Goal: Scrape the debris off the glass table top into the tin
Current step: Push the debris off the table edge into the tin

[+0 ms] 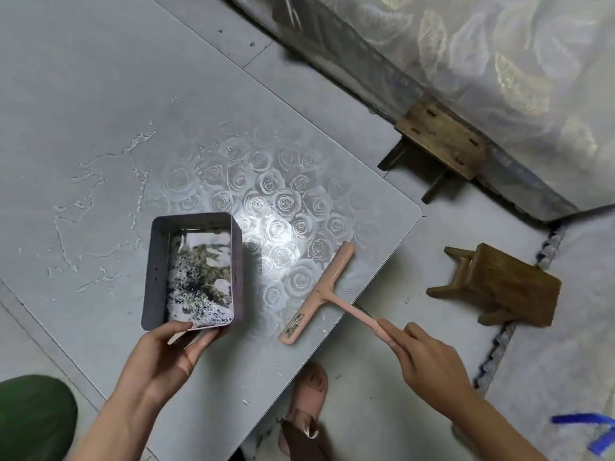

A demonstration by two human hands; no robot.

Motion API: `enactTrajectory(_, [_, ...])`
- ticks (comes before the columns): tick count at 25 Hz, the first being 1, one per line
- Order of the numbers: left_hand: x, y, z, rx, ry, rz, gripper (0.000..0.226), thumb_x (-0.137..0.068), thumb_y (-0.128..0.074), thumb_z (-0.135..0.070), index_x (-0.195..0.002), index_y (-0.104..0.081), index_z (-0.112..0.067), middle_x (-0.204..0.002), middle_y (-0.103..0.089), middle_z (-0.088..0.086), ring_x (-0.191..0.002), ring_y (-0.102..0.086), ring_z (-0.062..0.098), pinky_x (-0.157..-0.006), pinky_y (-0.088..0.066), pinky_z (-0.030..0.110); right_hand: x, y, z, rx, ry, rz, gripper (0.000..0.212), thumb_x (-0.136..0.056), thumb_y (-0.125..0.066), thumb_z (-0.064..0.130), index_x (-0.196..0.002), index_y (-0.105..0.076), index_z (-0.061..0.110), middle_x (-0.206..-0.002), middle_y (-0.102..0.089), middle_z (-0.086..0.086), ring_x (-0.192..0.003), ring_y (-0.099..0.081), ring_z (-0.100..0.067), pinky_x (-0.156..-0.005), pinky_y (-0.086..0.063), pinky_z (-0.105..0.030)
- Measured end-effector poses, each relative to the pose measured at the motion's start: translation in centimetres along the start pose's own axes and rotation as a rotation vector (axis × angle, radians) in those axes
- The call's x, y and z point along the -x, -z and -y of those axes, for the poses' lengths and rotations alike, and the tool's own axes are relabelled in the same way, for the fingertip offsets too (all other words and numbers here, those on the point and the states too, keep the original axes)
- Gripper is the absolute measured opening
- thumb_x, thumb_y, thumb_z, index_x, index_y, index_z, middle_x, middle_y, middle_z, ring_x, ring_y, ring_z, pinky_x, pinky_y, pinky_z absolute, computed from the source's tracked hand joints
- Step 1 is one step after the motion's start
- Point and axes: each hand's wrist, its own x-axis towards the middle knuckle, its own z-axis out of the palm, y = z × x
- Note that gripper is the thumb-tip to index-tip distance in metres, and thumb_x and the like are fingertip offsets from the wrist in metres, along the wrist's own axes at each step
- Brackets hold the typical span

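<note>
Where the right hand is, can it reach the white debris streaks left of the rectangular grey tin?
Probably not: the tin, held by the left hand, sits between the pink T-shaped scraper and those streaks.

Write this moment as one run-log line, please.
left hand holds tin | right hand grips scraper | blade on glass table top | debris in tin

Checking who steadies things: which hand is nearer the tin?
Left. The left hand grips the tin at its near edge; the right hand is off to its right, holding the scraper handle.
</note>
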Motion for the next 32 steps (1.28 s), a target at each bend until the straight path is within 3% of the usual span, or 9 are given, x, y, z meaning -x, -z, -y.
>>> enactTrajectory(4, [0.3,-0.1,0.1,0.017,-0.004,-0.022,0.062,-0.069,-0.044,0.008,-0.131,-0.048,0.007,-0.124,-0.056,0.031,-0.093,-0.061,0.058,-0.078,-0.055,0.047,2.0,2.8,-2.8,0.174,-0.022,-0.017,0.054,-0.054,-0.089,0.016,-0.105,-0.073,0.022,-0.058,-0.037,0.005,-0.028,-0.04,-0.017,-0.041,0.004,-0.015])
enactTrajectory(6, [0.5,0.0,-0.1,0.015,-0.011,-0.017,0.06,-0.069,-0.044,0.008,-0.129,-0.049,0.007,-0.125,-0.056,0.03,-0.093,-0.061,0.058,-0.078,-0.055,0.048,2.8,2.3,-2.4,0.198,-0.037,-0.014,0.058,-0.045,-0.092,0.012,-0.099,-0.075,0.02,-0.059,-0.031,0.006,-0.025,-0.038,-0.018,-0.039,0.001,-0.015])
enactTrajectory(8, [0.3,0.4,-0.5,0.017,-0.024,-0.023,0.061,-0.069,-0.045,0.008,-0.13,-0.048,0.007,-0.124,-0.057,0.03,-0.093,-0.061,0.057,-0.077,-0.056,0.047,3.1,1.1,-1.4,0.182,-0.058,0.02,0.059,-0.043,-0.092,0.008,-0.099,-0.076,0.017,-0.055,-0.038,0.001,-0.024,-0.038,-0.021,-0.035,-0.01,-0.019])
enactTrajectory(14, [-0.1,0.9,-0.5,0.034,-0.024,-0.008,0.055,-0.069,-0.045,0.007,-0.124,-0.052,0.006,-0.118,-0.06,0.03,-0.092,-0.063,0.055,-0.076,-0.057,0.044,3.8,2.8,-3.0,0.125,-0.136,0.042,0.057,-0.063,-0.084,0.014,-0.117,-0.069,0.024,-0.063,-0.045,0.003,-0.034,-0.047,-0.021,-0.025,-0.027,-0.028])
enactTrajectory(18, [0.0,1.3,-0.2,0.059,-0.012,0.01,0.055,-0.071,-0.043,0.007,-0.125,-0.052,0.005,-0.116,-0.061,0.031,-0.094,-0.061,0.056,-0.076,-0.057,0.044,2.0,2.3,0.3,0.143,-0.111,0.071,0.05,-0.066,-0.084,0.017,-0.113,-0.07,0.026,-0.063,-0.048,0.002,-0.037,-0.052,-0.023,-0.027,-0.033,-0.031])
enactTrajectory(22, [-0.4,1.1,-0.4,0.028,-0.013,-0.006,0.051,-0.07,-0.045,0.007,-0.119,-0.055,0.005,-0.113,-0.063,0.029,-0.093,-0.062,0.056,-0.075,-0.057,0.044,-6.2,-0.1,7.9,0.015,-0.057,0.015,0.05,-0.093,-0.051,0.021,-0.139,-0.039,0.034,-0.085,-0.047,-0.002,-0.072,-0.061,-0.03,-0.054,-0.038,-0.032])
enactTrajectory(25, [-0.2,2.0,-0.9,0.037,-0.045,-0.011,0.045,-0.068,-0.046,0.007,-0.112,-0.057,0.005,-0.102,-0.068,0.027,-0.089,-0.063,0.056,-0.074,-0.057,0.045,-10.5,-0.8,10.7,-0.021,0.035,0.031,0.044,-0.097,-0.04,0.025,-0.139,-0.037,0.035,-0.1,-0.054,-0.007,-0.087,-0.061,-0.033,-0.064,-0.041,-0.034])
enactTrajectory(29, [0.1,3.2,-1.6,0.072,-0.029,-0.014,0.043,-0.068,-0.046,0.007,-0.109,-0.058,0.005,-0.1,-0.068,0.027,-0.089,-0.063,0.056,-0.074,-0.057,0.045,-5.0,2.7,4.6,0.117,-0.036,-0.026,0.038,-0.094,-0.041,0.037,-0.131,-0.042,0.047,-0.074,-0.047,0.007,-0.071,-0.062,-0.028,-0.048,-0.032,-0.031])
enactTrajectory(32, [0.2,4.2,-1.9,0.113,-0.027,-0.016,0.041,-0.068,-0.046,0.007,-0.107,-0.059,0.005,-0.101,-0.068,0.026,-0.088,-0.064,0.054,-0.073,-0.058,0.045,-1.8,2.6,4.2,0.243,-0.076,0.114,0.037,-0.095,-0.034,0.042,-0.131,-0.042,0.048,-0.071,-0.042,0.009,-0.068,-0.062,-0.023,-0.047,-0.029,-0.031])
